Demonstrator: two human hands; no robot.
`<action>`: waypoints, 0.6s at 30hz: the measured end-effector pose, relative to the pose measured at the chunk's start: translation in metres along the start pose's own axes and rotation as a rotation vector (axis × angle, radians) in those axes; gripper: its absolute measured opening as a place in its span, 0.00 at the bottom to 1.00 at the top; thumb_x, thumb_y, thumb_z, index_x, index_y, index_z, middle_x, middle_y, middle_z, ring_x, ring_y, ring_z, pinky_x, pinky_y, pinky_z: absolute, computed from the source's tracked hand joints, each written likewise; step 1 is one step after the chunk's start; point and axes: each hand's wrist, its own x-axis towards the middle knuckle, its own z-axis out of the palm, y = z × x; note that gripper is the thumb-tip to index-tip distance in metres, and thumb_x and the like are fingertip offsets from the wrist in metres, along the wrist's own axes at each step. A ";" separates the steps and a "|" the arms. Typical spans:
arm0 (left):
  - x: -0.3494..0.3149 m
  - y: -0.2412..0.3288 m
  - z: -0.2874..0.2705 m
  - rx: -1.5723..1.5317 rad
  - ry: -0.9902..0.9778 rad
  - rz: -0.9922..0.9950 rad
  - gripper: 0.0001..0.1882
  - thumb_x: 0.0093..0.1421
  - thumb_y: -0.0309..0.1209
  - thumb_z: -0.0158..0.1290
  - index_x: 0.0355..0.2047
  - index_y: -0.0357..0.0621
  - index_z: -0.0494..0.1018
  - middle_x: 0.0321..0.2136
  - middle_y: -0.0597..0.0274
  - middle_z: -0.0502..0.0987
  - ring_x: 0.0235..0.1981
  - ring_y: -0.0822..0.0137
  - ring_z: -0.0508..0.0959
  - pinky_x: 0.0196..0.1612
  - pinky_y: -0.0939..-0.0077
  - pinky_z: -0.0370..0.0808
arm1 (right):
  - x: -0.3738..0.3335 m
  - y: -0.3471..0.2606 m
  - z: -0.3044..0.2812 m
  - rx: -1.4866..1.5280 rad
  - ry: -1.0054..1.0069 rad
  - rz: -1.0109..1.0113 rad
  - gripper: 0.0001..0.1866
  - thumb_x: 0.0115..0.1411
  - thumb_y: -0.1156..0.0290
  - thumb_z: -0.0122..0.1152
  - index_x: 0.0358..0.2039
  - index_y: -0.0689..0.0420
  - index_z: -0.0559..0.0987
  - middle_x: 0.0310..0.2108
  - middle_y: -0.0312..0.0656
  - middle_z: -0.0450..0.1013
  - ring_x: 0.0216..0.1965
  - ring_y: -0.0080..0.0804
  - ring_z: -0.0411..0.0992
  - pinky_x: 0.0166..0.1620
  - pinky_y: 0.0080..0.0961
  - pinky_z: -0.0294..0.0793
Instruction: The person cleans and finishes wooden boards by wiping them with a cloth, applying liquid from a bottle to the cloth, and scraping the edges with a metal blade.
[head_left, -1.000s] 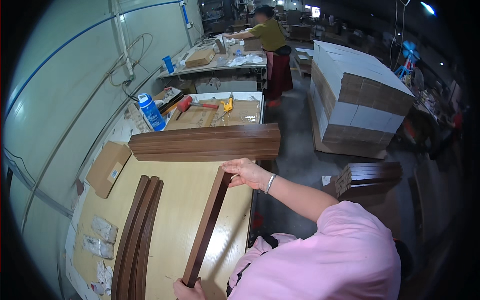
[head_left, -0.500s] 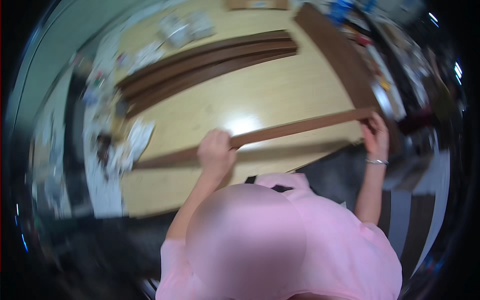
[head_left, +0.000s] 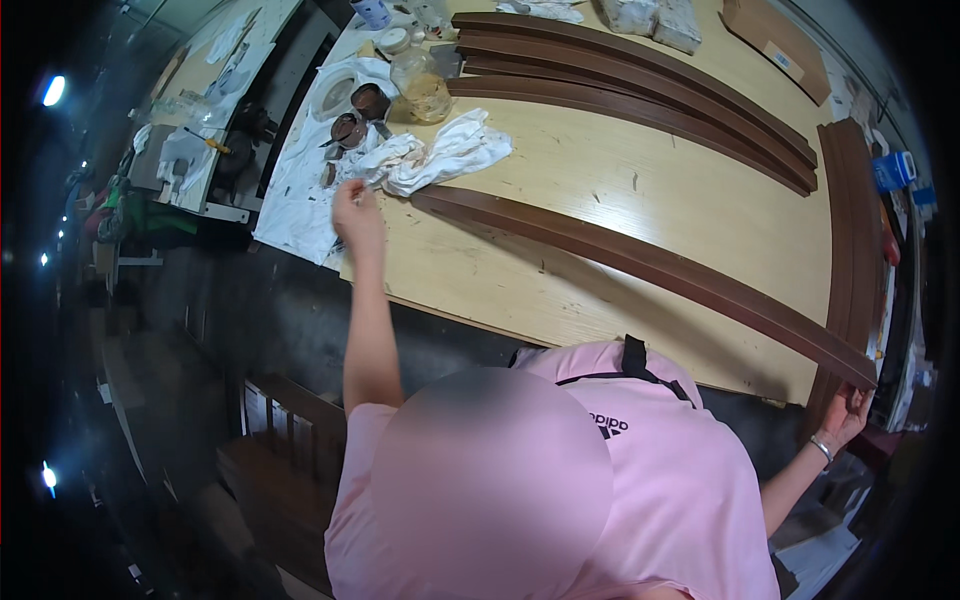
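A lane of counter [head_left: 570, 175] separates the long brown strip [head_left: 650, 258] from similar lengths [head_left: 640, 62]. Right hand [head_left: 845, 415]: clamped on strip's end. Left hand [head_left: 357, 212]: beside crumpled white cloth [head_left: 450, 155]; finger closure cannot be told.

I hold a long, narrow, reddish-brown board [head_left: 640, 252] by its right end, a straight piece with a smooth, dark finish and an edge line running along its length. It slants across the table [head_left: 560, 170], its left end low beside the cloth and its right end raised, with a shadow widening beneath it toward that side. The white cloth [head_left: 455, 155] lies crumpled on the table just beyond the board's left end, folded into loose ridges and smudged brownish in places, close to my left fingertips [head_left: 352, 188].
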 end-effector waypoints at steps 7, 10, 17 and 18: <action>0.027 0.035 0.013 0.462 -0.286 0.351 0.23 0.48 0.26 0.60 0.46 0.47 0.74 0.40 0.53 0.76 0.41 0.51 0.77 0.47 0.60 0.72 | 0.056 -0.036 -0.099 0.217 -0.756 0.247 0.22 0.60 0.77 0.54 0.54 0.72 0.65 0.53 0.55 0.67 0.56 0.43 0.63 0.64 0.41 0.56; 0.042 0.048 0.033 0.447 -0.371 0.204 0.20 0.47 0.26 0.60 0.44 0.46 0.76 0.37 0.53 0.77 0.37 0.49 0.78 0.44 0.61 0.74 | 0.059 -0.042 -0.120 0.137 -0.325 0.056 0.21 0.60 0.78 0.54 0.53 0.71 0.66 0.51 0.54 0.68 0.55 0.42 0.65 0.63 0.41 0.57; 0.058 0.074 0.053 -0.421 -0.198 0.106 0.11 0.52 0.21 0.57 0.37 0.34 0.77 0.30 0.59 0.80 0.29 0.74 0.78 0.33 0.81 0.73 | 0.037 -0.048 -0.093 0.140 -0.472 0.176 0.21 0.62 0.76 0.51 0.54 0.71 0.65 0.56 0.53 0.65 0.59 0.43 0.61 0.63 0.41 0.56; 0.070 0.039 0.040 -0.245 -0.041 0.097 0.12 0.52 0.22 0.57 0.38 0.36 0.77 0.31 0.58 0.80 0.29 0.71 0.79 0.33 0.79 0.74 | 0.019 -0.028 -0.041 0.073 -0.115 0.040 0.17 0.61 0.77 0.52 0.50 0.71 0.67 0.37 0.42 0.60 0.40 0.32 0.58 0.60 0.38 0.59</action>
